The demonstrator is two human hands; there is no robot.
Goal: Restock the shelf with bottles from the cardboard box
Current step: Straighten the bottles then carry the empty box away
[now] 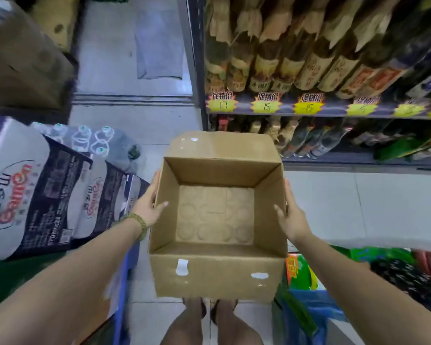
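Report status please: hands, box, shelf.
Left hand and right hand grip the cardboard box by its sides. Box empty, no bottles left. Shelf full, nothing in the way.

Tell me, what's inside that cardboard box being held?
No bottles: the cardboard box shows only a bare bottom with round imprints. Left hand and right hand grip its sides. The floor beneath is mostly covered.

The cardboard box is plain brown with white tape patches. At one o'clock, yellow starburst price tags carry red characters. At nine o'clock, white-and-black cartons show red lettering. The floor is pale grey.
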